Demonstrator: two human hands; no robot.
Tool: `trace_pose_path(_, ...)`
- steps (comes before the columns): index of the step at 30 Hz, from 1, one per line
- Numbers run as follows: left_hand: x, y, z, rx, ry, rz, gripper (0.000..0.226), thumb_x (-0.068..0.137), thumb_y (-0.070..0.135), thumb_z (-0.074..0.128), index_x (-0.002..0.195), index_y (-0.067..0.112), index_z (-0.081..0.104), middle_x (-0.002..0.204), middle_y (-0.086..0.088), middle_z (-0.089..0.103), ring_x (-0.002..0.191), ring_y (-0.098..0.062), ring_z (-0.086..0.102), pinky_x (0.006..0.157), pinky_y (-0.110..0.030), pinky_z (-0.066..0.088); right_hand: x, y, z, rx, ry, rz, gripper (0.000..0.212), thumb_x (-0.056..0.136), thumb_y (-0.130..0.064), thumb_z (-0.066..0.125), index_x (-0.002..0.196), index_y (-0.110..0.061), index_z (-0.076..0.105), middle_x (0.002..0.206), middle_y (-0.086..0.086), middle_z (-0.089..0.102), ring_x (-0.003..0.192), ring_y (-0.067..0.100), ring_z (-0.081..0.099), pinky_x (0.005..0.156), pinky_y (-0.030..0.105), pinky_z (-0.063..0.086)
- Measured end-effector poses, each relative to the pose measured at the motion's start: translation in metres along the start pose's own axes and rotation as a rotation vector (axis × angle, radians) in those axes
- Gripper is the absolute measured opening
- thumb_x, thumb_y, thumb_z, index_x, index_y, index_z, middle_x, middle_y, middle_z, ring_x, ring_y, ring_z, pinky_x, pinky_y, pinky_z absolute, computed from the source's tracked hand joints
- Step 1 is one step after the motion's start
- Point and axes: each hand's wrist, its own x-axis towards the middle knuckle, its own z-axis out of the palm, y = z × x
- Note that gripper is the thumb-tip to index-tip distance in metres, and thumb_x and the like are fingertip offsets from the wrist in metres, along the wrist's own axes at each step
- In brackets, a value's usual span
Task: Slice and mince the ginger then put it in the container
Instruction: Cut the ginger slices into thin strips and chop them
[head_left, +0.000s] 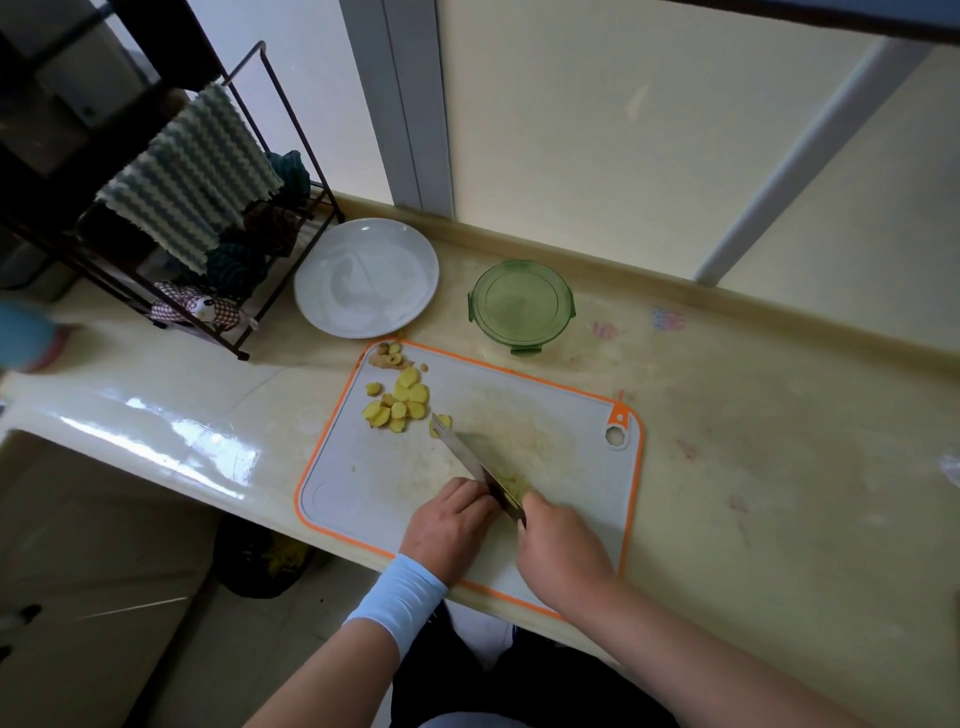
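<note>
Ginger slices (397, 402): heaped upper left on the cutting board (363, 483), not yet minced.
Left hand (449, 519): fingers curled beside the blade; what they pin I cannot tell.
Knife (462, 452): best rocked with the tip down, in short strokes, knuckles guiding.
Right hand (563, 551): clamped round the knife handle, cut ginger bits (511, 488) just beside it.
Container (522, 306): upper centre on the surface, seemingly lidded.

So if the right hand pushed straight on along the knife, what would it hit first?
Probably the small ginger piece at the tip of the knife, then the slice pile; blade height is unclear.
</note>
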Motion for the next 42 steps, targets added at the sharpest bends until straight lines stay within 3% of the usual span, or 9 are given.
trace_pose_path(8, 0.002, 0.002, -0.002, 0.0, 0.014, -0.003, 0.009, 0.092, 0.017, 0.063, 0.09, 0.013, 0.071, 0.094, -0.001, 0.063, 0.084, -0.019, 0.059, 0.068, -0.027, 0.054, -0.034, 0.036, 0.005, 0.056, -0.015, 0.066, 0.013, 0.092, -0.022, 0.043, 0.081, -0.022, 0.036, 0.088, 0.009, 0.063, 0.086, 0.033, 0.061, 0.061, 0.034, 0.037)
trace_pose_path(15, 0.001, 0.0, -0.003, -0.035, -0.004, 0.012, 0.008, 0.092, 0.015, 0.064, 0.091, 0.013, 0.072, 0.093, -0.001, 0.063, 0.084, -0.019, 0.06, 0.069, -0.028, 0.053, -0.01, 0.016, 0.011, 0.044, -0.001, 0.038, 0.012, 0.095, -0.021, 0.043, 0.085, -0.023, 0.036, 0.094, 0.01, 0.063, 0.092, 0.032, 0.061, 0.063, 0.033, 0.035)
trace_pose_path(22, 0.005, -0.01, -0.01, 0.004, -0.067, 0.171, 0.018, 0.083, 0.004, 0.07, 0.098, 0.014, 0.072, 0.096, -0.004, 0.065, 0.083, -0.023, 0.059, 0.07, -0.032, 0.052, -0.005, 0.008, 0.006, 0.021, -0.006, 0.02, 0.013, 0.095, -0.019, 0.044, 0.087, -0.026, 0.035, 0.097, 0.012, 0.064, 0.094, 0.032, 0.062, 0.064, 0.033, 0.034)
trace_pose_path(26, 0.003, -0.011, -0.009, 0.013, -0.076, 0.152, 0.02, 0.09, 0.005, 0.057, 0.099, 0.012, 0.073, 0.096, -0.005, 0.067, 0.081, -0.022, 0.059, 0.065, -0.033, 0.054, -0.006, 0.005, 0.005, -0.004, -0.01, 0.018, 0.012, 0.094, -0.018, 0.043, 0.089, -0.026, 0.036, 0.098, 0.011, 0.064, 0.095, 0.031, 0.063, 0.063, 0.032, 0.034)
trace_pose_path(35, 0.002, -0.01, -0.007, 0.023, -0.073, 0.132, 0.018, 0.088, 0.004, 0.06, 0.098, 0.011, 0.073, 0.094, -0.006, 0.066, 0.08, -0.024, 0.06, 0.063, -0.034, 0.053, -0.016, 0.0, -0.007, -0.074, 0.013, 0.005, 0.007, 0.095, -0.018, 0.042, 0.099, -0.024, 0.043, 0.097, 0.009, 0.065, 0.093, 0.029, 0.064, 0.062, 0.031, 0.034)
trace_pose_path(42, 0.001, -0.011, -0.004, 0.012, -0.08, 0.109, 0.018, 0.085, 0.004, 0.066, 0.099, 0.012, 0.073, 0.093, -0.005, 0.065, 0.081, -0.024, 0.059, 0.065, -0.034, 0.054, -0.032, 0.01, -0.01, -0.091, -0.014, 0.027, 0.015, 0.093, -0.013, 0.04, 0.089, -0.025, 0.032, 0.097, 0.007, 0.065, 0.094, 0.029, 0.064, 0.064, 0.033, 0.035)
